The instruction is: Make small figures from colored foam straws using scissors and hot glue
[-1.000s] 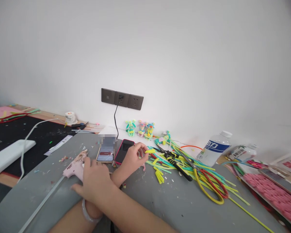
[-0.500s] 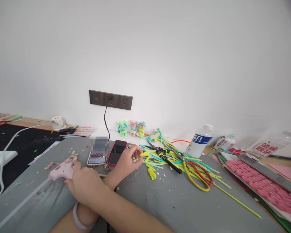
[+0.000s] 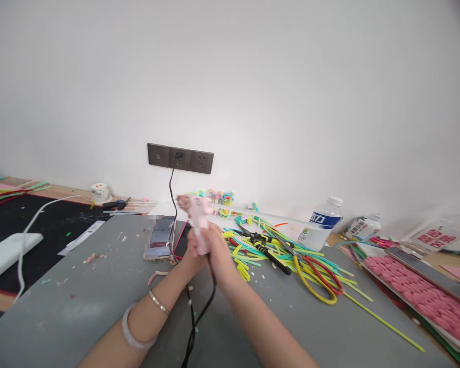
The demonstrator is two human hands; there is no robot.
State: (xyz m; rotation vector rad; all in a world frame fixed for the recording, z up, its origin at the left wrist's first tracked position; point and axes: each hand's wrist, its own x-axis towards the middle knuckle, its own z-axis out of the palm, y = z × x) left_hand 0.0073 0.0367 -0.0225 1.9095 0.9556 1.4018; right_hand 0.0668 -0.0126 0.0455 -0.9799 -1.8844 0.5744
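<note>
A pink glue gun (image 3: 200,217), blurred by motion, is raised over the middle of the desk with its stained nozzle to the upper left. My right hand (image 3: 217,248) is closed around its handle. A pale, see-through glue stick (image 3: 268,216) juts out of its back toward the right, and a black cord (image 3: 210,291) hangs from the handle. My left hand (image 3: 193,250) is just behind and left of the handle; its fingers are mostly hidden, so whether it holds anything cannot be told. Cut yellow pipe cleaner pieces (image 3: 242,268) lie to the right.
Pliers (image 3: 266,253) and red-and-yellow-handled scissors (image 3: 318,278) lie on loose pipe cleaners (image 3: 345,283). Behind the hands are two phones (image 3: 159,237) and small pipe cleaner figures (image 3: 226,198). A bottle (image 3: 324,222) stands at right. A white power bank-like block (image 3: 13,255) lies left.
My right hand has lifted the glue gun from the left of the desk and carried it right, uncrossing my arms. My left hand, earlier pinched at yellow pieces, has moved slightly left. The view shifted a little.
</note>
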